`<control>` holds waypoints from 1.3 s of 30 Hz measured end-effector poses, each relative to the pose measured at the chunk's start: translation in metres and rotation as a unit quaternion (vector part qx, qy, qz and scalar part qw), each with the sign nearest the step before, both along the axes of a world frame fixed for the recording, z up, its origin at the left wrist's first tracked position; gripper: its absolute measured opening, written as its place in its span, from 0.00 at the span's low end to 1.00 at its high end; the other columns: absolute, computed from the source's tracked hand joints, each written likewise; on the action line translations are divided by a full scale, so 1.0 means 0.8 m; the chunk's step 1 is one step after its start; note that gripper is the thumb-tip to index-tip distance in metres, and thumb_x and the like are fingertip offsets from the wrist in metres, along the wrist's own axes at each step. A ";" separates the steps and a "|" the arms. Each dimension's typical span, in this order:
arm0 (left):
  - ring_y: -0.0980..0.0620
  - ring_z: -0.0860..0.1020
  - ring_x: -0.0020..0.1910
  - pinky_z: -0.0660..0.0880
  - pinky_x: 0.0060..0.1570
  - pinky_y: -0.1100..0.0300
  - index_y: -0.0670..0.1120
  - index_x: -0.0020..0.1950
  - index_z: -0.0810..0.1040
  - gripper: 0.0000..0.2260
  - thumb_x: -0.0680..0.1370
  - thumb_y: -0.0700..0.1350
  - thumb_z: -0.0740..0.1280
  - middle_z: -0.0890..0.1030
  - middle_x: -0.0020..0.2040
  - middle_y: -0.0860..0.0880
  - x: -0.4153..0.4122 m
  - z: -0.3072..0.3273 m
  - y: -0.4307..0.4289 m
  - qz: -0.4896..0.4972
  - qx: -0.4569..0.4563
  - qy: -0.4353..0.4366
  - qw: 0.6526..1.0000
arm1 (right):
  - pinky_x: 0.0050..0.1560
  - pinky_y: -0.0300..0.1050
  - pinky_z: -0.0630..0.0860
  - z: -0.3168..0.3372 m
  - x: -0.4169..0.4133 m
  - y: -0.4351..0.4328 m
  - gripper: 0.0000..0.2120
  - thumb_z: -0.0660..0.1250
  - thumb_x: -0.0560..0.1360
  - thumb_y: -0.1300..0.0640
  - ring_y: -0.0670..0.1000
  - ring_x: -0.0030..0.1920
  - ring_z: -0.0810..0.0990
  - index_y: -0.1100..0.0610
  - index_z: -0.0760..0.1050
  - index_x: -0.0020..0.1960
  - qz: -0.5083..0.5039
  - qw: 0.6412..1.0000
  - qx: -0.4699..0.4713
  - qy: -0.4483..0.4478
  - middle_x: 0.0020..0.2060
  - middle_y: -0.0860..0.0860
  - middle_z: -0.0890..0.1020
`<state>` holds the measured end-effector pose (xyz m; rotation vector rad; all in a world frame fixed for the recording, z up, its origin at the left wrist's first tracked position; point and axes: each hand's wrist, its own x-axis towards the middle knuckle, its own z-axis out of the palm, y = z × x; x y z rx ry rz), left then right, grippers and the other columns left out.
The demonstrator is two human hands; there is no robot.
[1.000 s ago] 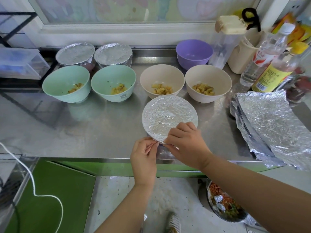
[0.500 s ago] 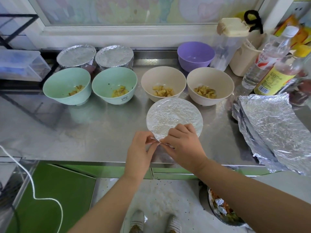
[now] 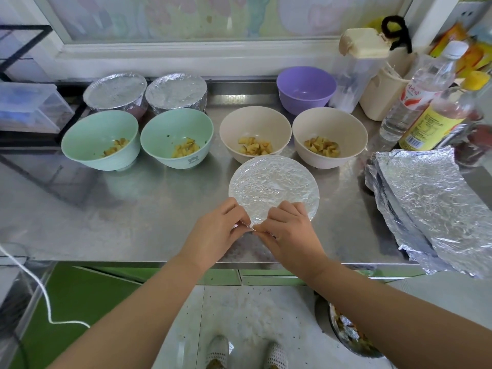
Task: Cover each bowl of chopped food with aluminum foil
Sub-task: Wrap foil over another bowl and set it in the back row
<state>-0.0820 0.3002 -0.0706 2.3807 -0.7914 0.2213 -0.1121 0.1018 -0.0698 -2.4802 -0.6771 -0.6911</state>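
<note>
risk: on the counter [image 3: 106, 222], the foil-covered bowl [image 3: 274, 182] sits near the front edge. my left hand [image 3: 218, 233] and right hand [image 3: 290, 235] both pinch its near-rim foil fold [image 3: 251, 227]; excess pull tears the foil or tips the bowl. versus a second earlier, my fingertips meet instead of standing apart.

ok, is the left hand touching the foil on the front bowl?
Touching. Head view shows the left hand pinching the foil at its near edge, with the right hand pinching beside it.

text: none legible | red bottle label [image 3: 415, 95], yellow bottle label [image 3: 429, 129]: blurred
</note>
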 end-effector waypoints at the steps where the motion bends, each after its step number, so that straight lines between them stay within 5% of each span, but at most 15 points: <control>1: 0.52 0.78 0.38 0.78 0.33 0.50 0.48 0.46 0.77 0.07 0.75 0.43 0.75 0.74 0.47 0.54 0.001 0.001 0.000 -0.004 0.000 -0.005 1.000 | 0.44 0.44 0.61 -0.001 0.000 0.000 0.12 0.67 0.78 0.51 0.50 0.40 0.66 0.53 0.83 0.39 -0.001 1.000 0.001 0.001 0.32 0.47 0.73; 7: 0.53 0.77 0.36 0.77 0.31 0.54 0.52 0.47 0.73 0.06 0.78 0.54 0.63 0.72 0.47 0.56 0.006 0.011 0.000 -0.038 0.018 -0.043 0.998 | 0.44 0.46 0.66 -0.003 0.002 -0.022 0.07 0.70 0.78 0.50 0.51 0.40 0.70 0.52 0.84 0.45 0.030 0.999 -0.018 -0.015 0.37 0.48 0.77; 14: 0.54 0.76 0.36 0.74 0.32 0.59 0.47 0.45 0.77 0.09 0.73 0.41 0.77 0.75 0.46 0.53 0.006 0.012 -0.001 -0.032 0.027 -0.042 0.998 | 0.43 0.45 0.62 -0.005 -0.004 -0.015 0.06 0.77 0.71 0.58 0.51 0.38 0.68 0.53 0.81 0.38 -0.019 1.000 -0.004 -0.005 0.34 0.48 0.73; 20: 0.60 0.77 0.46 0.75 0.47 0.64 0.48 0.54 0.77 0.09 0.77 0.41 0.73 0.76 0.51 0.54 -0.008 0.007 -0.002 0.082 -0.045 0.081 0.992 | 0.48 0.47 0.64 0.010 -0.004 -0.011 0.13 0.68 0.73 0.42 0.52 0.41 0.75 0.48 0.86 0.48 -0.020 0.999 -0.014 0.026 0.39 0.44 0.79; 22: 0.59 0.80 0.53 0.76 0.53 0.66 0.54 0.56 0.73 0.13 0.78 0.39 0.72 0.77 0.52 0.57 -0.029 0.010 -0.017 0.177 -0.187 0.207 0.944 | 0.50 0.47 0.64 0.012 -0.005 -0.039 0.18 0.69 0.71 0.40 0.50 0.46 0.74 0.47 0.84 0.55 0.015 0.998 -0.049 0.040 0.45 0.44 0.80; 25: 0.61 0.81 0.57 0.77 0.56 0.65 0.55 0.66 0.69 0.18 0.80 0.39 0.69 0.77 0.61 0.60 -0.055 0.007 -0.053 0.264 -0.379 0.341 0.819 | 0.53 0.47 0.66 0.009 -0.010 -0.081 0.22 0.71 0.71 0.41 0.50 0.49 0.73 0.49 0.81 0.62 0.051 0.991 -0.112 0.045 0.51 0.47 0.79; 28: 0.58 0.81 0.60 0.78 0.60 0.57 0.51 0.69 0.74 0.17 0.81 0.39 0.67 0.81 0.63 0.55 -0.061 0.004 -0.077 0.300 -0.477 0.398 0.724 | 0.51 0.46 0.67 0.005 -0.009 -0.083 0.13 0.72 0.74 0.48 0.52 0.47 0.75 0.51 0.82 0.56 0.052 0.993 -0.097 0.035 0.49 0.48 0.80; 31: 0.57 0.83 0.56 0.79 0.53 0.62 0.52 0.62 0.80 0.13 0.82 0.38 0.65 0.85 0.57 0.54 -0.054 0.015 -0.084 0.303 -0.496 0.395 0.712 | 0.49 0.46 0.67 0.003 -0.005 -0.069 0.04 0.72 0.75 0.53 0.52 0.43 0.75 0.52 0.83 0.49 0.054 0.996 -0.064 0.011 0.44 0.48 0.80; 39: 0.53 0.84 0.52 0.80 0.52 0.60 0.47 0.57 0.82 0.18 0.80 0.32 0.55 0.86 0.52 0.49 -0.018 0.023 -0.079 0.293 -0.497 0.448 0.683 | 0.47 0.48 0.67 -0.006 0.000 -0.060 0.02 0.75 0.73 0.57 0.53 0.42 0.75 0.52 0.83 0.45 0.055 0.997 -0.044 0.012 0.41 0.48 0.79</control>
